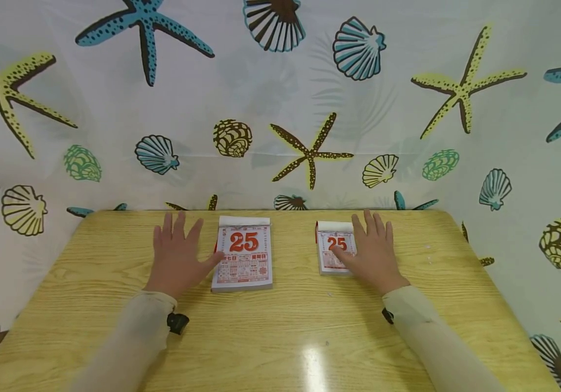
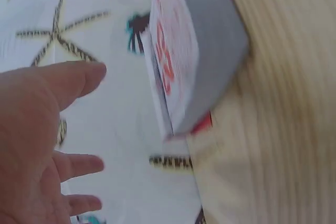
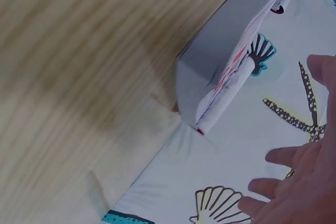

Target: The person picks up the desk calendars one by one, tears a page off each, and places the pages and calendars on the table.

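Two tear-off calendar pads lie on the wooden table, each printed with a red 25. The larger calendar (image 1: 243,267) is left of the middle, and its thick page block shows from the side in the left wrist view. To its right lies the smaller calendar (image 1: 331,261), partly covered by the right hand in the head view. My left hand (image 1: 178,256) has its fingers spread beside the larger calendar, the thumb over its left edge in the head view. Fingers spread as well, my right hand (image 1: 372,253) hovers by the smaller calendar. Neither hand holds anything.
The light wooden table (image 1: 280,326) ends at a white cloth (image 1: 260,185) printed with starfish and shells, which hangs behind and along both sides. A dark wrist device (image 1: 177,322) sits at the left sleeve, another (image 1: 387,316) at the right one.
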Demonstrator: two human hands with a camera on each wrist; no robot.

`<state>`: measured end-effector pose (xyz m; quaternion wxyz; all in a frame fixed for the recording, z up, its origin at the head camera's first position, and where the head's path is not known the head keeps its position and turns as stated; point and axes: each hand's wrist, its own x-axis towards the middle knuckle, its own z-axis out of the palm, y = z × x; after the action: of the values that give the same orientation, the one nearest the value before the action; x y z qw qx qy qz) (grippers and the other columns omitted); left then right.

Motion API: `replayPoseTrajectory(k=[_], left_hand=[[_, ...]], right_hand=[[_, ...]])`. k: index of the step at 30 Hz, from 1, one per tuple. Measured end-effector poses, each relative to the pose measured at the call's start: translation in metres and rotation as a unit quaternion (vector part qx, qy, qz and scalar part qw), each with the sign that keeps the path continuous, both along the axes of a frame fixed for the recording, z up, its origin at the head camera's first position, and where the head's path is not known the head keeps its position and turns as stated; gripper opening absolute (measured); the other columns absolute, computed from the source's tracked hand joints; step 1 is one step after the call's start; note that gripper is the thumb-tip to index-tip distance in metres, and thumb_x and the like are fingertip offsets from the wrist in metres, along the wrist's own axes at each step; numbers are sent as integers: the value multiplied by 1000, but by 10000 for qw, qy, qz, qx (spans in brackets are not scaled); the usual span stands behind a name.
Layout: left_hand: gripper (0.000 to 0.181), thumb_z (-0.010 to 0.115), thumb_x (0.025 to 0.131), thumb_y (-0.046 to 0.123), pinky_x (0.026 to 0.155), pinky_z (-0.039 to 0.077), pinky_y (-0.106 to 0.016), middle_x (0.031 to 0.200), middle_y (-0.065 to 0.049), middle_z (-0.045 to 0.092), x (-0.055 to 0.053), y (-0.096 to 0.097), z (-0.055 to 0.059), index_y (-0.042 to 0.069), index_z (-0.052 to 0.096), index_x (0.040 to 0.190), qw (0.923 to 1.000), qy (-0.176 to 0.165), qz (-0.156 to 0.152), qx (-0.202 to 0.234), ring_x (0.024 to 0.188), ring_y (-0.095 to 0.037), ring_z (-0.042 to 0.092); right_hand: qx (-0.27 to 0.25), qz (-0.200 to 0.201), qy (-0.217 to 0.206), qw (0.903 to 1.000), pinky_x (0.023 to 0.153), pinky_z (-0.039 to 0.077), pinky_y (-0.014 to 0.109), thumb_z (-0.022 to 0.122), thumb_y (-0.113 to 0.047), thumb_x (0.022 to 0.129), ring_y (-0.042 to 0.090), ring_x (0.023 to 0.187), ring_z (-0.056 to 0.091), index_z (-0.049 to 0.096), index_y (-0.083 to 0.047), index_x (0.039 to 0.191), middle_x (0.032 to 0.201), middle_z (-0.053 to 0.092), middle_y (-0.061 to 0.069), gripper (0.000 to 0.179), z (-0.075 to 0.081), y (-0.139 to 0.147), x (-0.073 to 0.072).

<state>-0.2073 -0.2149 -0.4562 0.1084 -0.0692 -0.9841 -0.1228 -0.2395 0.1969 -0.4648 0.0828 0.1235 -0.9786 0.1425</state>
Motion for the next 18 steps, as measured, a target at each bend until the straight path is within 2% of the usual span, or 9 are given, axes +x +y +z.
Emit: replayPoseTrajectory(k=[3, 5, 7, 10, 13, 18], left_hand=[[71, 69, 94, 48, 118, 24, -66, 153, -31, 41, 4, 24, -6, -2, 56, 142, 9992, -243, -322, 80, 147, -51, 29], [62, 68, 95, 46, 112, 37, -62, 143, -27, 53, 6, 41, -10, -1, 62, 136, 9975, -483, -496, 173, 137, -46, 44], [63, 68, 94, 49, 104, 45, -60, 135, -23, 60, 7, 58, -13, 0, 64, 134, 9953, -733, -588, 217, 126, -42, 54], [74, 69, 90, 62, 98, 50, -58, 133, -21, 61, 7, 76, -17, 3, 64, 135, 9932, -1043, -522, 49, 119, -41, 58], [85, 71, 81, 71, 93, 52, -58, 134, -21, 59, 5, 86, -20, 6, 65, 134, 9923, -1150, -391, -252, 115, -42, 58], [83, 76, 76, 69, 87, 53, -56, 131, -20, 60, 4, 92, -23, 8, 66, 132, 9914, -1192, -344, -413, 109, -41, 56]], right_hand=[[207, 303, -87, 9993, 122, 19, 61, 67, -54, 94, 45, 148, 30, 49, 2, 149, 158, 36, 27, 80, 2, -10, 0], [415, 518, -237, 9975, 116, 33, 58, 69, -53, 93, 43, 138, 43, 54, 2, 142, 148, 47, 26, 76, 2, -19, -2], [589, 708, -462, 9947, 107, 45, 55, 70, -55, 92, 39, 125, 52, 58, 1, 137, 136, 55, 22, 73, 1, -28, -4], [840, 878, -819, 9892, 95, 53, 51, 70, -62, 90, 35, 113, 57, 62, -2, 132, 127, 58, 17, 74, 0, -39, -4], [1067, 917, -950, 9855, 91, 55, 49, 72, -64, 87, 33, 110, 58, 64, -5, 131, 125, 60, 15, 73, -1, -46, -4], [1373, 933, -790, 9830, 84, 55, 46, 74, -47, 89, 29, 99, 59, 64, -6, 134, 120, 61, 14, 62, -3, -50, -5]])
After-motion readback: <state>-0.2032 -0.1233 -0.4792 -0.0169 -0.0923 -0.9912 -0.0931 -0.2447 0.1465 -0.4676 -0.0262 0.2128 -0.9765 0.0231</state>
